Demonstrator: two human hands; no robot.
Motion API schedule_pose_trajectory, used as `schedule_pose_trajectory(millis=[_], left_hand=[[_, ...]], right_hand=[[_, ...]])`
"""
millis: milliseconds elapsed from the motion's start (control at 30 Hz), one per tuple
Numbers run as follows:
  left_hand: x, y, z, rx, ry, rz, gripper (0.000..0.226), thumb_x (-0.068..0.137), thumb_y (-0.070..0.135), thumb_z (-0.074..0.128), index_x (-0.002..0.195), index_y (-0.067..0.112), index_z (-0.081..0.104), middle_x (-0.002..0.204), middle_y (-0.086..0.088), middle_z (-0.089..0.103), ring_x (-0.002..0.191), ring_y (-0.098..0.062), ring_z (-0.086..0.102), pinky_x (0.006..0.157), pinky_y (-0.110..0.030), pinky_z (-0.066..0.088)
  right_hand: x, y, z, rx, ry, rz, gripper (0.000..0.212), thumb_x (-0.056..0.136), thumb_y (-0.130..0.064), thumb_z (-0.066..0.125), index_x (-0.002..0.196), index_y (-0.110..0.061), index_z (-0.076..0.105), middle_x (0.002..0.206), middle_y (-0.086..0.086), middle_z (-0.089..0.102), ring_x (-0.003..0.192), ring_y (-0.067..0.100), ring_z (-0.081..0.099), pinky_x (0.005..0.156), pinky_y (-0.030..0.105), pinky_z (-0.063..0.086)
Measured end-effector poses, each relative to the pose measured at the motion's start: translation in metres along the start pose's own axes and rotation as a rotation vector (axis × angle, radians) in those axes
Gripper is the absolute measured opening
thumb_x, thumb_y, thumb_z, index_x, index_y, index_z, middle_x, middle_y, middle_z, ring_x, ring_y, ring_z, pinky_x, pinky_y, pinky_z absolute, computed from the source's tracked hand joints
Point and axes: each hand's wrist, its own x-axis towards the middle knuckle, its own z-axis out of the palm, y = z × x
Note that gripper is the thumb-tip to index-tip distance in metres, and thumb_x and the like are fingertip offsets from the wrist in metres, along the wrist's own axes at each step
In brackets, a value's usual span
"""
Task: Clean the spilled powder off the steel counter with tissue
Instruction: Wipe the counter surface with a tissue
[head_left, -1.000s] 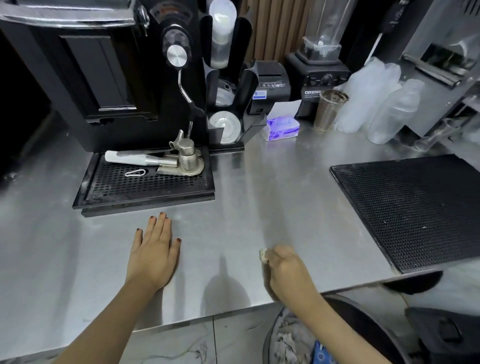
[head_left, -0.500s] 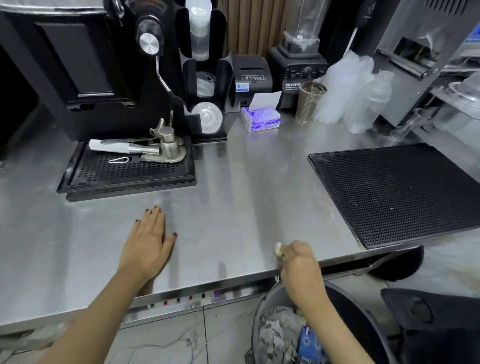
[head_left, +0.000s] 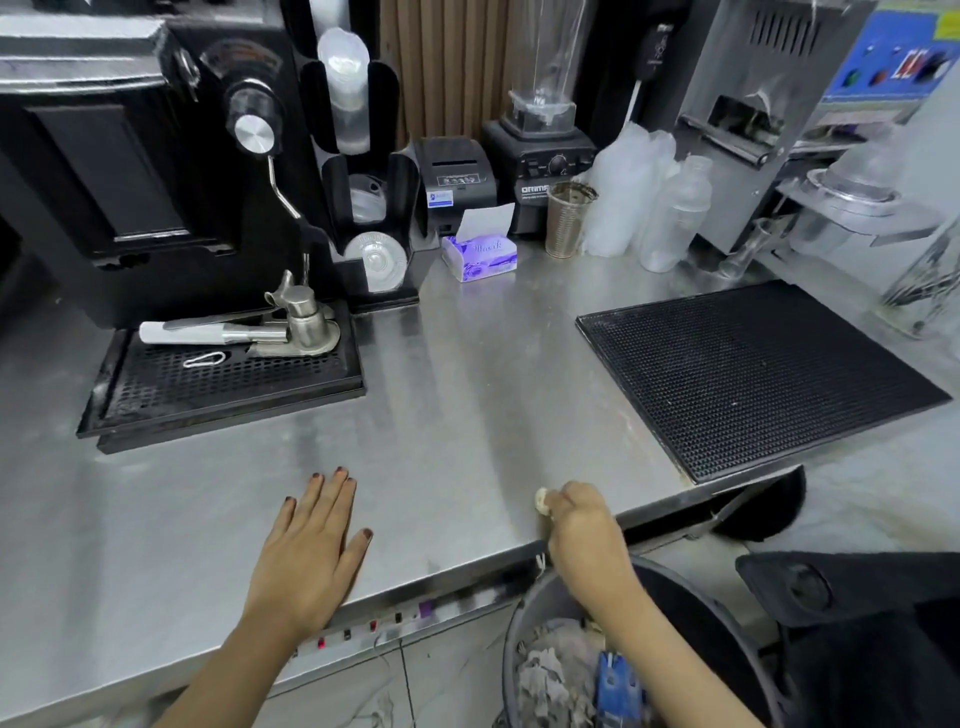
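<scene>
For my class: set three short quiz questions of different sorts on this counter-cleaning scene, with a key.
1. True or false: the left hand lies flat on the steel counter.
2. What does the right hand hold in its grip? A) a bottle B) a wad of tissue C) a cup
3. Fill in: below the counter's front edge, under the right hand, stands a ____ holding rubbish.

Key: 1 true; 2 B; 3 bin.

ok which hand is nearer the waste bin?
Right. The right hand, clutching a tissue wad, sits at the counter edge just above the waste bin; the left hand lies flat on the counter, further left.
</scene>
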Motion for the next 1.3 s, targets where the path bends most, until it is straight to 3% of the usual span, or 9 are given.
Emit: schedule_pose_trajectory(millis=[200,267,433,667,767,833,1000,1167,1300], left_hand=[[0.004,0.000,-0.002,-0.020,0.004,0.007,0.080,0.073,0.055,-0.017,0.145,0.021,-0.009,0.147,0.012,-0.019,0.136,-0.007,-0.020,0.113,-0.031,-0.010],[0.005,-0.003,-0.001,-0.011,0.013,0.014,0.081,0.074,0.054,-0.017,0.146,0.020,-0.006,0.146,0.012,-0.020,0.140,-0.009,-0.017,0.113,-0.031,-0.009],[0.003,-0.003,0.001,-0.050,0.005,0.020,0.083,0.074,0.052,-0.017,0.147,0.018,0.000,0.155,0.007,-0.007,0.143,-0.013,-0.011,0.116,-0.034,-0.005],[0.003,-0.004,-0.002,-0.091,0.003,0.044,0.086,0.071,0.052,-0.019,0.147,0.018,0.001,0.155,0.008,-0.007,0.141,-0.010,-0.013,0.115,-0.032,-0.008],[0.001,-0.019,-0.008,-0.152,-0.008,0.064,0.082,0.074,0.052,-0.015,0.147,0.021,0.008,0.155,0.010,0.000,0.140,-0.005,-0.008,0.114,-0.027,-0.008],[0.001,-0.044,-0.014,-0.113,0.018,0.035,0.071,0.082,0.046,-0.005,0.147,0.021,0.010,0.155,0.009,0.003,0.143,-0.008,-0.003,0.114,-0.026,-0.005],[-0.003,-0.109,-0.031,-0.072,0.055,-0.150,0.053,0.098,0.034,0.017,0.147,0.016,0.009,0.156,0.002,0.003,0.144,-0.015,0.000,0.117,-0.034,0.002],[0.000,-0.122,-0.034,-0.048,0.067,-0.200,0.053,0.098,0.033,0.016,0.147,0.016,0.004,0.156,0.002,-0.002,0.144,-0.014,-0.004,0.117,-0.035,0.000],[0.002,-0.122,-0.032,-0.038,0.076,-0.218,0.054,0.098,0.035,0.014,0.147,0.016,0.003,0.156,0.002,-0.004,0.144,-0.016,-0.006,0.117,-0.037,0.000]], right_hand=[[0.026,0.022,-0.013,-0.041,0.056,0.423,0.017,0.076,0.010,0.050,0.082,0.008,0.065,0.077,0.017,0.051,0.076,0.030,0.052,0.063,0.031,0.038],[0.010,-0.032,0.001,0.031,-0.006,0.313,0.015,0.077,0.007,0.055,0.086,0.001,0.065,0.089,0.017,0.056,0.086,0.029,0.054,0.071,0.030,0.043],[-0.016,-0.077,0.018,0.083,-0.098,-0.067,0.022,0.054,0.007,0.078,0.060,-0.007,0.063,0.058,0.002,0.056,0.054,0.017,0.054,0.043,0.017,0.037],[0.032,0.004,-0.013,-0.045,0.171,0.597,0.017,0.081,0.008,0.047,0.081,0.011,0.063,0.085,0.019,0.053,0.079,0.034,0.055,0.062,0.028,0.031],[0.031,-0.053,0.011,0.000,0.048,0.398,0.022,0.076,0.005,0.043,0.071,0.006,0.064,0.077,0.020,0.064,0.072,0.032,0.062,0.066,0.030,0.043],[0.015,-0.112,0.032,0.056,-0.029,0.197,0.009,0.056,0.001,0.065,0.054,-0.008,0.063,0.055,0.007,0.063,0.052,0.021,0.062,0.055,0.016,0.046],[-0.017,-0.202,0.059,0.159,-0.164,-0.180,0.022,0.035,0.002,0.064,0.050,-0.013,0.059,0.054,-0.003,0.054,0.053,0.013,0.053,0.054,0.020,0.029],[0.074,-0.149,0.063,0.090,-0.103,0.107,0.021,0.080,-0.001,0.043,0.076,0.009,0.061,0.082,0.025,0.059,0.081,0.036,0.058,0.070,0.035,0.043],[0.121,-0.158,0.059,0.100,-0.059,0.234,0.024,0.074,0.010,0.039,0.069,0.006,0.062,0.075,0.027,0.058,0.075,0.034,0.055,0.064,0.034,0.040]])
